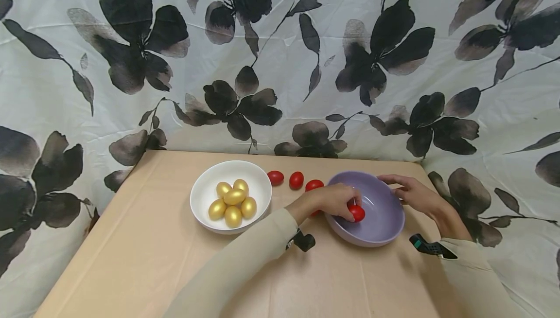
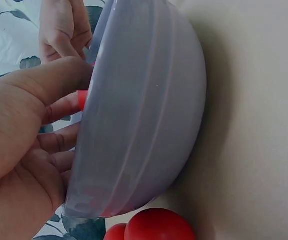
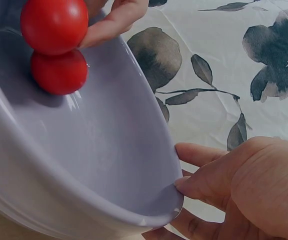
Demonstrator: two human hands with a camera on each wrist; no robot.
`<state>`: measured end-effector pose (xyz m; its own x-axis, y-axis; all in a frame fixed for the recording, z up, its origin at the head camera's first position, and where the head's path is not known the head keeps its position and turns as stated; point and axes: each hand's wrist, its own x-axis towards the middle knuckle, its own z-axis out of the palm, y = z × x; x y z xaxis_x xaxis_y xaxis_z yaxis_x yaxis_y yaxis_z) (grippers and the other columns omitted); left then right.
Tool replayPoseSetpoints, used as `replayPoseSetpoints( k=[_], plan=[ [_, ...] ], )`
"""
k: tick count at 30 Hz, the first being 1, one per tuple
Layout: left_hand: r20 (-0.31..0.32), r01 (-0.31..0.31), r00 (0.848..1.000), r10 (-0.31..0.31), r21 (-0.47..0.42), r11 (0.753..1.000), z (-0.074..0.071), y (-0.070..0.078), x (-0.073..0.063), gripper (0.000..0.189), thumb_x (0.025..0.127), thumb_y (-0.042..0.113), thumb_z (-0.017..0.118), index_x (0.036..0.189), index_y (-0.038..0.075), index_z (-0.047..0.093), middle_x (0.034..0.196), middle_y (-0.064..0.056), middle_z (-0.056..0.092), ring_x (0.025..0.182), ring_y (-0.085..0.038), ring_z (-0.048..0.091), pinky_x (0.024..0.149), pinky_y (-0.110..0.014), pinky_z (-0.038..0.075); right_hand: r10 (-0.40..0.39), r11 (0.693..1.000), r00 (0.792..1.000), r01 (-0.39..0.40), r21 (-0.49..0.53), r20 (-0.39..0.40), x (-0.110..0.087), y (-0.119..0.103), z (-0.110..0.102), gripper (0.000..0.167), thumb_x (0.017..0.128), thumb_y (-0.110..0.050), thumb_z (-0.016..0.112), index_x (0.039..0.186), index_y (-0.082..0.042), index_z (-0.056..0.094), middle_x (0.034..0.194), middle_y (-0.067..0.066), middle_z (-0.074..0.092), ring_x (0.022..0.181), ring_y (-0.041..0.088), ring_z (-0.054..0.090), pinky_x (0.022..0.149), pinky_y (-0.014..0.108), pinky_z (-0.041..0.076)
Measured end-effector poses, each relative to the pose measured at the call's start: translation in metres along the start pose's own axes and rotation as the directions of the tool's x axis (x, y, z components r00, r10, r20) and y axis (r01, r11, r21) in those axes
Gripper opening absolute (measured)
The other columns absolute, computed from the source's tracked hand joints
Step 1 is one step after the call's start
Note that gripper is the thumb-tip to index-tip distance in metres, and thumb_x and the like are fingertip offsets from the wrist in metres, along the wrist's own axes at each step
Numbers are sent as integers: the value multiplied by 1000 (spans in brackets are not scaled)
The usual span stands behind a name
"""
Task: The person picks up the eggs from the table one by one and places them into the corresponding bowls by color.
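Note:
My left hand (image 1: 339, 200) reaches over the near-left rim of a purple bowl (image 1: 385, 206) and pinches a glossy red egg (image 1: 357, 213) just inside it. The right wrist view shows the pinched egg (image 3: 54, 25) above a second red shape (image 3: 59, 72); whether that is another egg or a reflection I cannot tell. At the bowl's right side, my right hand (image 1: 415, 194) holds the rim, thumb on the edge and other fingers outside. In the left wrist view, the bowl's outer wall (image 2: 144, 110) hides much of the pinched egg.
A white bowl (image 1: 199, 201) with several gold eggs (image 1: 235, 196) stands to the left. Loose red eggs (image 1: 296, 180) lie on the table (image 1: 131, 259) between the bowls, some partly behind the left hand. A floral cloth (image 1: 306, 55) hangs behind the table.

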<state>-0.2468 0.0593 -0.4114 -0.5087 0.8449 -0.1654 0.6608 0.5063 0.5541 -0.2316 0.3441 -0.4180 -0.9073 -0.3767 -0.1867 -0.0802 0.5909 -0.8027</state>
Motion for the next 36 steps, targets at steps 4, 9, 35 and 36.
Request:
replayPoseSetpoints(
  k=[4, 9, 35, 36],
  plan=[
    [-6, 17, 1000, -17, 22, 1000, 2, -1, 2, 32, 87, 24, 81, 113, 16, 65, 99, 7, 63, 94, -7, 55, 78, -12, 45, -10, 1000, 1000, 10, -2, 0, -1, -1, 1, 52, 99, 8, 42, 150, -1, 45, 148, 34, 42, 115, 43, 64, 88, 44, 59],
    [-3, 30, 1000, -30, 27, 999, 6, -1, 4, 31, 86, 21, 82, 112, 16, 66, 99, 8, 63, 95, -7, 54, 78, -12, 45, -11, 1000, 1000, 11, -6, -5, -3, -2, 2, 50, 100, 7, 42, 149, -1, 46, 148, 33, 43, 116, 43, 64, 89, 46, 59],
    [-116, -20, 993, 15, -40, 999, -15, -17, -22, 38, 92, 8, 72, 130, 10, 66, 124, -3, 63, 105, -12, 63, 81, -11, 52, 12, 999, 1000, -12, -36, -8, 0, 1, -1, 53, 99, 8, 40, 150, -4, 46, 148, 34, 42, 117, 47, 63, 91, 54, 57],
    [-130, -26, 991, 18, -54, 998, -17, -19, -23, 38, 93, 7, 71, 130, 10, 66, 124, -3, 63, 106, -11, 63, 81, -11, 52, 12, 999, 1000, -12, -39, -8, 0, 1, -1, 53, 99, 8, 40, 150, -4, 46, 148, 34, 42, 117, 47, 63, 91, 54, 57]
  ],
)
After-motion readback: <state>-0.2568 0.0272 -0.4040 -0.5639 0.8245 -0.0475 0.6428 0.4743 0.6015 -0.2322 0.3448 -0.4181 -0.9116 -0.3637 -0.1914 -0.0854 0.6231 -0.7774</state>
